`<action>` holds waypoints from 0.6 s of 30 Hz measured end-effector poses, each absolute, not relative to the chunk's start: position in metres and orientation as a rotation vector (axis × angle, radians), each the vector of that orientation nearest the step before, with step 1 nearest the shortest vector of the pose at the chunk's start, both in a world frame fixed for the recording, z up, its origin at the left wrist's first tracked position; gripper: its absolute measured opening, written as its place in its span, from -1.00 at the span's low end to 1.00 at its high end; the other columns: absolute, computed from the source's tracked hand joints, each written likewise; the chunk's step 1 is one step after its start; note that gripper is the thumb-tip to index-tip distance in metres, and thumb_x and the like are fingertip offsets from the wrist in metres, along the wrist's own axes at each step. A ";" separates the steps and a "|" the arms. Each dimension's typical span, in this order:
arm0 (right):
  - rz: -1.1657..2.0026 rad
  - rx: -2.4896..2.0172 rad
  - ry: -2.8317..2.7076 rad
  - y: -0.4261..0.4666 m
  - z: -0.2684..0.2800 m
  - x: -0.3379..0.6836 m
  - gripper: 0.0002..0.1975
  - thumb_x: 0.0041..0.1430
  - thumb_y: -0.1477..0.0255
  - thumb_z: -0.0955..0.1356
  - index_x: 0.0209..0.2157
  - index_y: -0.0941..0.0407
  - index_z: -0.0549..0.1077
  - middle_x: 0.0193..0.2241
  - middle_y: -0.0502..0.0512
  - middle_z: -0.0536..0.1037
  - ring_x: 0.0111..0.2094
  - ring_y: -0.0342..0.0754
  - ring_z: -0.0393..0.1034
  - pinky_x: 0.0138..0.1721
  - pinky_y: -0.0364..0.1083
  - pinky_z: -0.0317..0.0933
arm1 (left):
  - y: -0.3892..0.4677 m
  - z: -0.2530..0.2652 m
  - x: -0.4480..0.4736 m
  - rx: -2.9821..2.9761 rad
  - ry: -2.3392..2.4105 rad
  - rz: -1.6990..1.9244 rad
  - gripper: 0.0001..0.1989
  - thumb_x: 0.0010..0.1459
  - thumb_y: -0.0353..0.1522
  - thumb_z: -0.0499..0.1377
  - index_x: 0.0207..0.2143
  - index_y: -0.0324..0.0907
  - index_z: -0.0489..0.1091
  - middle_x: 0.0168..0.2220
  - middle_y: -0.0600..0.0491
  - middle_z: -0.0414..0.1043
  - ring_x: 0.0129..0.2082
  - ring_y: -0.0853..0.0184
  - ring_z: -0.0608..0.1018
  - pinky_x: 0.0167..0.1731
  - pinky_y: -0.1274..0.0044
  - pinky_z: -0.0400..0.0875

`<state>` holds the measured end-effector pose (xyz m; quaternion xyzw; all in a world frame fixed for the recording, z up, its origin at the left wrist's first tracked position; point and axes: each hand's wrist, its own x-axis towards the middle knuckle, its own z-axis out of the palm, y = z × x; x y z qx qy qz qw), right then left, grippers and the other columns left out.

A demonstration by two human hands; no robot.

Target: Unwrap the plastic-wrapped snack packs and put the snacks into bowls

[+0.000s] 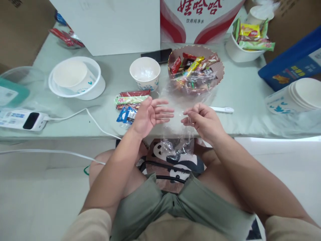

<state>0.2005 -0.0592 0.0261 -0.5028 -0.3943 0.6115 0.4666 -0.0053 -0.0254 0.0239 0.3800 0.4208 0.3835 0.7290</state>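
My left hand [150, 115] is open, palm turned inward and fingers stretched to the right, holding nothing. My right hand [204, 122] pinches a thin clear plastic bag [177, 145], which droops between the hands and over the table's front edge. Partly behind my left hand lie wrapped snack bars [130, 99] and small blue packets [125, 114]. A white paper bowl [144, 72] stands just beyond them. Farther right, a pinkish ribbed bowl [221, 68] holds several wrapped sweets, with clear plastic lying over its front. A white plastic utensil [222, 109] pokes out behind my right hand.
Leftward are a white tub [100, 85] with a paper bowl inside, and a power strip [32, 120] with its cable. Stacked paper cups [281, 100], a blue package [288, 63] and a snack-filled white tub [242, 53] are right. Boxes [125, 25] and a phone [164, 56] are behind.
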 end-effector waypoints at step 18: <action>1.135 -1.284 -1.543 -0.061 0.027 0.213 -0.75 0.06 0.22 0.50 -0.32 0.06 0.47 -0.29 0.06 0.61 -0.22 0.00 0.51 -0.18 -0.02 0.36 | -0.030 0.012 -0.009 1.191 0.774 0.842 -0.52 0.00 -0.11 0.45 -0.13 -0.14 0.42 -0.49 0.14 0.59 -0.55 0.35 0.65 -0.52 0.58 0.52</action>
